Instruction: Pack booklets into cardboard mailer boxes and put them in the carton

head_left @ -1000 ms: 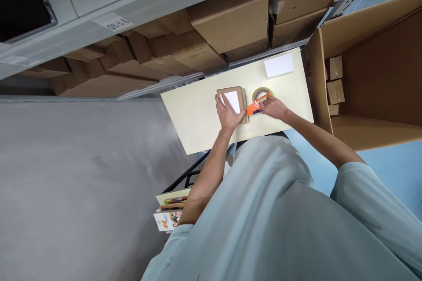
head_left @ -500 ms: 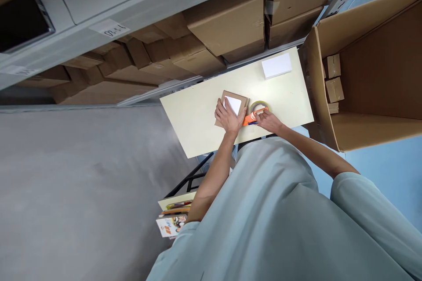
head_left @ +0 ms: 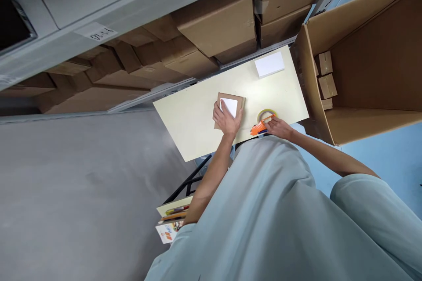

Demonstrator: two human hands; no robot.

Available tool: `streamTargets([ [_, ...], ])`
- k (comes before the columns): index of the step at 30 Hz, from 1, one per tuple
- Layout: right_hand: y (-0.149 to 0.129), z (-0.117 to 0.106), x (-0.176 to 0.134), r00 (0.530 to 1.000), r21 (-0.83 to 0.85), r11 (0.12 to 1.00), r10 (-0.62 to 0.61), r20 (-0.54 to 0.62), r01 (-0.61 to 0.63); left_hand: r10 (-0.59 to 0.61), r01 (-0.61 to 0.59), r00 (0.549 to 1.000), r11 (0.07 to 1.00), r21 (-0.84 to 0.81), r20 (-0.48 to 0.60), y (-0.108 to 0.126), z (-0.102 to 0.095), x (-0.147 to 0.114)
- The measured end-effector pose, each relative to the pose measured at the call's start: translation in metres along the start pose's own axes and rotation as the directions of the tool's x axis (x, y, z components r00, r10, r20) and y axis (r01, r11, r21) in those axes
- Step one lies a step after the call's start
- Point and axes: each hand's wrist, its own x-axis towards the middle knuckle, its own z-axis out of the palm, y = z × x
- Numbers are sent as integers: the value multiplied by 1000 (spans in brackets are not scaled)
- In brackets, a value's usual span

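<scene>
My left hand (head_left: pixel 227 120) is over the near part of a small flat cardboard box (head_left: pixel 239 101), gripping it with fingers on its left and thumb at its right side. A white label or paper (head_left: pixel 230 106) lies on the box top, partly covered by a finger. My right hand (head_left: pixel 278 128) is closed around an orange tape dispenser (head_left: pixel 257 129) carrying a roll of tape (head_left: pixel 264 112) with a yellow-green rim. The dispenser is near the front edge of the pale table (head_left: pixel 184 118), right of the box and apart from it. A dark blue strip shows by my right fingers.
A white stack or block (head_left: pixel 269 65) lies at the table's back right. Right of the table stands a large open carton (head_left: pixel 372 66) with several small boxes (head_left: pixel 327 86) inside. Shelving (head_left: pixel 138 13) with cardboard boxes (head_left: pixel 217 19) runs behind. Booklets (head_left: pixel 168 230) stand below left.
My right hand has drawn the tape dispenser away from the box, to the right and toward me. My left hand stays on the box. The view has shifted slightly.
</scene>
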Motion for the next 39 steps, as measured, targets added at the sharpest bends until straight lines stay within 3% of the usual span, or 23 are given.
streamTargets([
  [3,21,-5,-24,997,-3,997,73,36,-73,0,0,1000,1000,1,-12,1,1,-1],
  [8,77,-24,-92,973,-44,974,226,39,-224,12,-12,1000,1000,-7,-11,2,1,0],
  [10,95,-35,-99,971,-54,970,238,38,-236,22,-22,1000,1000,-3,10,2,-1,0],
  [12,109,-45,-86,968,-62,969,245,61,-241,61,-61,997,998,7,51,1,-4,0],
  [15,127,-58,-41,970,-70,972,228,86,-223,198,-203,968,979,13,152,-1,-11,3],
  [21,141,-65,39,990,-70,992,107,88,-101,479,-493,797,868,-63,367,-4,-25,17],
  [25,129,-56,53,996,-71,996,62,66,-57,551,-569,708,816,-104,442,-5,-34,25],
  [31,89,-39,45,999,-24,1000,-7,43,8,543,-578,627,805,-134,560,-13,-54,19],
  [33,71,-34,45,999,4,999,-35,35,35,509,-542,631,829,-137,585,-18,-60,7],
  [35,52,-30,48,997,8,998,-58,45,58,384,-400,726,911,-105,571,-25,-62,-9],
  [37,37,-26,53,995,1,997,-75,60,75,98,-84,866,995,-51,491,-32,-60,-24],
  [38,30,-24,56,995,2,997,-79,65,79,-91,123,897,991,-45,433,-35,-58,-30],
  [39,24,-23,60,994,11,997,-81,68,80,-272,318,885,946,-63,378,-37,-54,-33],
])
